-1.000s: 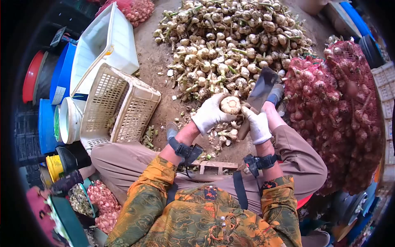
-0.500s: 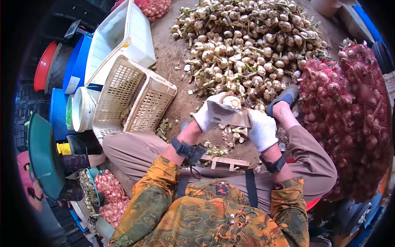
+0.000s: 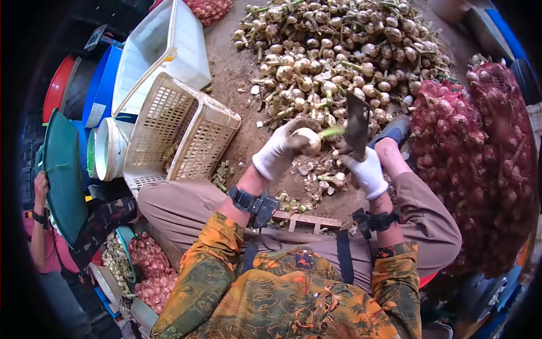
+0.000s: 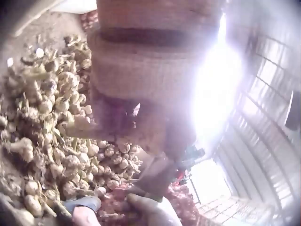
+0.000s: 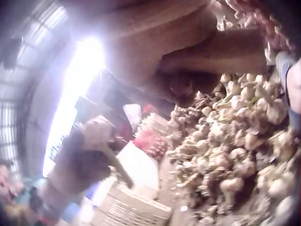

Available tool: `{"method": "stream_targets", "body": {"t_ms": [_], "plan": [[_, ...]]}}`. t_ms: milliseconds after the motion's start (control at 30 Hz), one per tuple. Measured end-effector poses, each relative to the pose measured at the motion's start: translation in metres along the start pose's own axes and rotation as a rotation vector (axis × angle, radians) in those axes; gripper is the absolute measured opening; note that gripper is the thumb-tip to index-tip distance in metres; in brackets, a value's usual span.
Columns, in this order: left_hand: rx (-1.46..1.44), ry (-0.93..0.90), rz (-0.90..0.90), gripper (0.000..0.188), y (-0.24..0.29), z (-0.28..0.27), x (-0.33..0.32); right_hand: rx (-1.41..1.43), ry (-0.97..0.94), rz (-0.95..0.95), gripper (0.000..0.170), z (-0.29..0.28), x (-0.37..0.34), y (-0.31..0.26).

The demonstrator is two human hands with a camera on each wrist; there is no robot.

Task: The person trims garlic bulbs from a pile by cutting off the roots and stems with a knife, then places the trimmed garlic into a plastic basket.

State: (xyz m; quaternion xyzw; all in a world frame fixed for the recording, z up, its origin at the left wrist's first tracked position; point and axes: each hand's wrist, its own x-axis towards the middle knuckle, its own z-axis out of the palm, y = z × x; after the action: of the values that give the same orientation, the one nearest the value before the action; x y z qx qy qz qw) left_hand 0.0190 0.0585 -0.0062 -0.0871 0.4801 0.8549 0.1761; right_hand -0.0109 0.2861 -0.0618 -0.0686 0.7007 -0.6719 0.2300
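My gloved left hand (image 3: 279, 151) holds a pale garlic bulb (image 3: 308, 141), fingers and thumb around it. A short green stem (image 3: 332, 132) points right from the bulb, toward the blade. My gloved right hand (image 3: 367, 174) grips a knife with a broad dark blade (image 3: 357, 124), which stands upright just right of the stem. In the left wrist view, the blade (image 4: 157, 176) rises from the right hand (image 4: 155, 211). The right wrist view shows my left hand (image 5: 89, 146) blurred, with a stem (image 5: 120, 169) sticking out.
A large heap of garlic (image 3: 339, 62) lies ahead, with trimmings (image 3: 316, 183) below the hands. Red mesh sacks (image 3: 471, 169) stand right. To the left are a slatted crate (image 3: 206, 138), a white tub (image 3: 192, 56) and another person's arm (image 3: 38, 198) with a green basin (image 3: 65, 175).
The bulb, earlier round end up, now shows its stem pointing right. The blade crossed over the bulb half a second ago and now stands upright to its right. The green basin has shifted.
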Motion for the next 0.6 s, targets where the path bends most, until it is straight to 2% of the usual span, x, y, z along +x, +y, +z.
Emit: {"method": "stream_targets", "body": {"t_ms": [33,67,100,200,233,267,300,367,400,433,467,500,533,567,600], "plan": [[-0.163,-0.087,0.004,0.049,-0.011,-0.004,0.003,-0.025,-0.012,-0.052,0.012,0.004,-0.001,0.002],[-0.082,0.007,-0.06,0.048,-0.018,-0.002,0.007,0.008,0.015,-0.055,0.013,0.009,-0.002,0.001],[0.0,0.102,-0.123,0.047,-0.023,0.0,0.012,-0.027,0.042,-0.149,0.014,0.012,-0.002,-0.002],[0.273,-0.044,-0.324,0.039,-0.023,0.008,0.02,-0.131,0.068,-0.2,0.017,0.008,-0.002,-0.004],[0.406,-0.117,-0.412,0.036,-0.025,0.006,0.023,-0.246,0.083,-0.276,0.017,0.008,-0.003,-0.007],[0.624,-0.059,-0.344,0.025,-0.025,0.016,0.025,-0.357,0.096,-0.354,0.018,0.009,-0.004,-0.008],[0.626,-0.052,-0.345,0.025,-0.031,0.011,0.026,-0.352,0.091,-0.355,0.018,0.008,-0.004,-0.006],[0.907,0.076,-0.033,0.021,-0.042,-0.006,0.033,-0.643,-0.028,-0.145,0.019,-0.003,-0.003,0.002],[1.442,0.151,0.142,0.019,-0.018,0.0,0.028,-0.622,-0.076,-0.109,0.02,-0.011,0.001,0.016],[1.396,0.179,0.34,0.017,-0.007,-0.011,0.023,-0.865,-0.189,0.144,0.022,-0.022,0.006,0.027],[1.496,0.178,0.505,0.02,0.02,-0.015,0.015,-0.973,-0.147,0.19,0.022,-0.032,0.008,0.05],[1.623,0.375,0.72,0.021,0.043,-0.024,0.008,-1.081,-0.102,0.241,0.023,-0.041,0.008,0.071],[1.773,0.605,0.743,0.015,0.061,-0.06,0.0,-1.019,-0.062,0.216,0.023,-0.048,0.011,0.072],[1.928,0.875,0.519,0.008,0.091,-0.076,-0.018,-0.965,-0.022,0.2,0.024,-0.058,0.014,0.07],[2.016,1.121,0.409,0.02,0.114,-0.073,-0.031,-0.773,0.051,0.157,0.023,-0.063,0.015,0.05]]}}
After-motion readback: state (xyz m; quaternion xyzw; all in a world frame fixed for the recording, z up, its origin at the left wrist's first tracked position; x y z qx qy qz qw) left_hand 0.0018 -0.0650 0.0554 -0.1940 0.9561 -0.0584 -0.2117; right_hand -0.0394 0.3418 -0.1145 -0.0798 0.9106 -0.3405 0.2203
